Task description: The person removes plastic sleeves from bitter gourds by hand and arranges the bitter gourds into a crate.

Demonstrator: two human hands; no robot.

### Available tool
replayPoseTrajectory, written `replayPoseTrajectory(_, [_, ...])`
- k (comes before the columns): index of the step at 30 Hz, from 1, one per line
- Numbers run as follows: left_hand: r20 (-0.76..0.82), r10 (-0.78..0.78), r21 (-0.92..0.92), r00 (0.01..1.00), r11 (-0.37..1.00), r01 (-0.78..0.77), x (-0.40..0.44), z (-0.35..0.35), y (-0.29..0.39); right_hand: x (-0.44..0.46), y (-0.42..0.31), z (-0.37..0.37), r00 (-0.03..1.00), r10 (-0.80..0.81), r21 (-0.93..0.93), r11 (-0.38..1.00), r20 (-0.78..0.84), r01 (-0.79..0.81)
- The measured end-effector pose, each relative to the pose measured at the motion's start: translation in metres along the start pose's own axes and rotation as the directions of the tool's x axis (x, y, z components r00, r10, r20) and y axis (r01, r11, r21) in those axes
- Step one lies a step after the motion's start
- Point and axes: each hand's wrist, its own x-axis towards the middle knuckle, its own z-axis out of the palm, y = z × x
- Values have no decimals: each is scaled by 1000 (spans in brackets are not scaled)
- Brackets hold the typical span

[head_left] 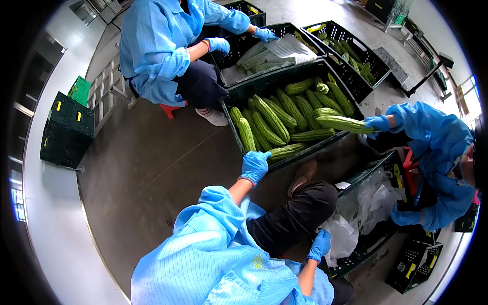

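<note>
My left hand, in a blue glove, is at the near edge of a dark green crate full of bitter melons. Its fingers are closed around the end of one pale green, ridged bitter melon lying along that edge. Lower right, my right hand, also gloved, is beside my knee. Its fingers are closed at the edge of a white plastic sheet in a second crate; the fingertips are partly hidden. More crumpled translucent plastic lies in that crate.
At right, a co-worker's gloved hand holds a bitter melon over the crate. Another co-worker sits behind, hands at a crate lined with foam netting. A further melon crate stands beyond; stacked crates stand left.
</note>
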Motion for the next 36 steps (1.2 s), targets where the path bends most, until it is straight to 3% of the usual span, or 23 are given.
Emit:
replayPoseTrajectory(3, [16,16,-5,1000,1000,-16,3,1,-2,2,0,-2,1000,-21,-11,1000,0,21])
replayPoseTrajectory(6, [18,31,20,999,999,-31,1,5,-4,-5,-18,-17,994,91,-28,996,53,-89])
replayPoseTrajectory(15, [101,-25,21,995,1000,23,2,7,-2,3,13,4,994,-110,38,993,-17,111])
replayPoseTrajectory(18, [107,-34,13,994,999,33,2,10,-3,4,2,-8,997,-46,45,998,57,44])
replayPoseTrajectory(21, [115,-47,19,992,999,45,1,4,0,16,15,-2,988,-85,17,996,127,84])
replayPoseTrajectory(27, [102,-31,-7,994,999,32,2,6,-3,60,81,54,918,-62,217,976,391,-26])
replayPoseTrajectory(29, [95,-25,-21,995,999,27,1,2,-1,53,48,21,902,-3,47,999,433,-19])
replayPoseTrajectory(30, [93,-31,-28,995,999,33,2,2,-1,55,45,29,858,242,122,937,453,-328])
replayPoseTrajectory(32, [58,-14,-17,998,1000,15,2,2,-1,46,22,6,885,181,173,945,430,-278])
replayPoseTrajectory(36, [29,-4,-25,1000,1000,5,1,9,-4,58,61,37,974,-98,13,995,204,98])
